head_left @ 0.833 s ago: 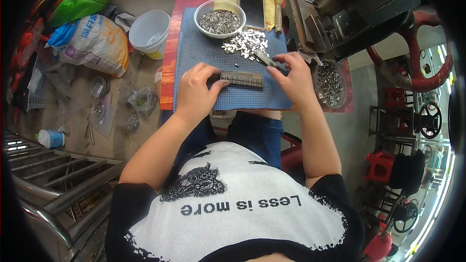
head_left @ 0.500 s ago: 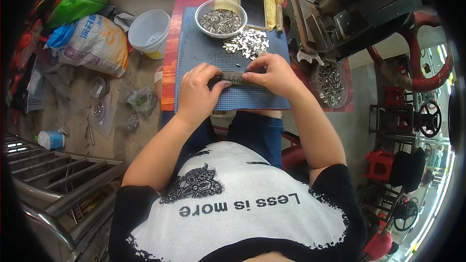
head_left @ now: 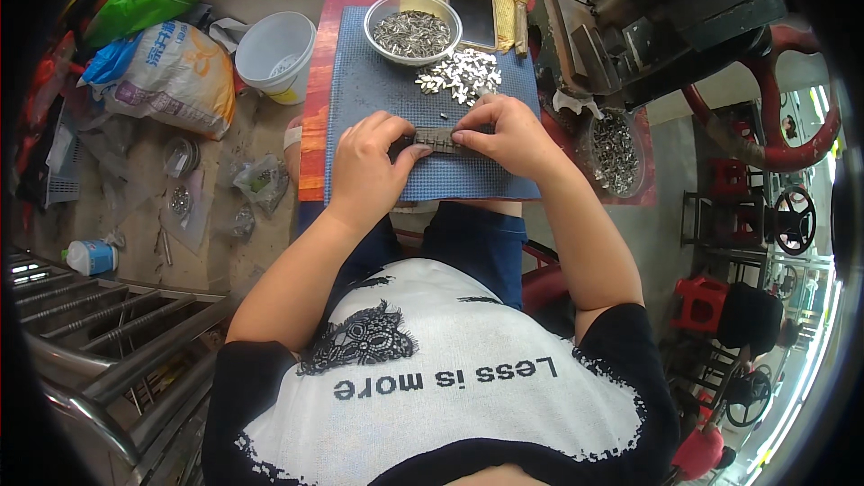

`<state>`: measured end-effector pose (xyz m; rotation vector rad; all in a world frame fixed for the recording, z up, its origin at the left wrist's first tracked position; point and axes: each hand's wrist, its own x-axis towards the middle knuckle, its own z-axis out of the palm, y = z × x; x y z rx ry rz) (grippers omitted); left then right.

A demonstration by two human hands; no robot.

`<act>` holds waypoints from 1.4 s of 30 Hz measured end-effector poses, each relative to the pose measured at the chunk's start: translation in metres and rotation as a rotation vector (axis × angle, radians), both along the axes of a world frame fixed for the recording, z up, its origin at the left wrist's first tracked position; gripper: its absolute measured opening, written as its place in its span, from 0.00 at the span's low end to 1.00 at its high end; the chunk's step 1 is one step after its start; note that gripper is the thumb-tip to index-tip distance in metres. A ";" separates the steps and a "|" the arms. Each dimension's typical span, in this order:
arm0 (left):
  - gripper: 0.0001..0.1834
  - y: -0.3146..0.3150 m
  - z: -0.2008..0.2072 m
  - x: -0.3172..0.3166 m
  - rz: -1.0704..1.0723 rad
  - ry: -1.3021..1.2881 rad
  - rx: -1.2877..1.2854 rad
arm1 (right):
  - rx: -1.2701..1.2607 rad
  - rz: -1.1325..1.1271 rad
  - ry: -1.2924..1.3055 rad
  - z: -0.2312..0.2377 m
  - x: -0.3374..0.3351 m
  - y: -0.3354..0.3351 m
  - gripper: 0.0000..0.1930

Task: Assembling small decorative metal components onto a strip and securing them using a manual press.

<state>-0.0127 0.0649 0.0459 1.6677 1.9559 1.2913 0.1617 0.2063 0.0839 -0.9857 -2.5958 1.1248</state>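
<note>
A small grey metal block (head_left: pixel 436 139) with slots across it lies on the blue textured mat (head_left: pixel 369 81). My left hand (head_left: pixel 369 160) is closed on its left end, thumb on the near side and fingers on the far side. At the block's right end, my right hand (head_left: pixel 513 137) presses thumb and fingers together; whatever is between them is hidden. One small dark metal piece (head_left: pixel 444 115) sits just beyond the block. Farther back are a loose pile of shiny small metal pieces (head_left: pixel 457 77) and a clear round bowl (head_left: pixel 371 43) full of thin metal pins.
A phone (head_left: pixel 472 11) and a short brush (head_left: pixel 521 0) lie at the table's back right. A heavy machine (head_left: pixel 666 27) stands to the right, with a tub of metal parts (head_left: pixel 616 153) beside it. Left on the floor are a white bucket (head_left: pixel 256 58) and sacks (head_left: pixel 171 81).
Both hands stay at the block with almost no movement. The whole picture has shifted very slightly.
</note>
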 end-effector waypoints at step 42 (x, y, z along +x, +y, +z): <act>0.14 -0.003 0.010 0.000 -0.081 0.122 -0.073 | 0.332 0.279 0.133 0.008 0.018 -0.020 0.12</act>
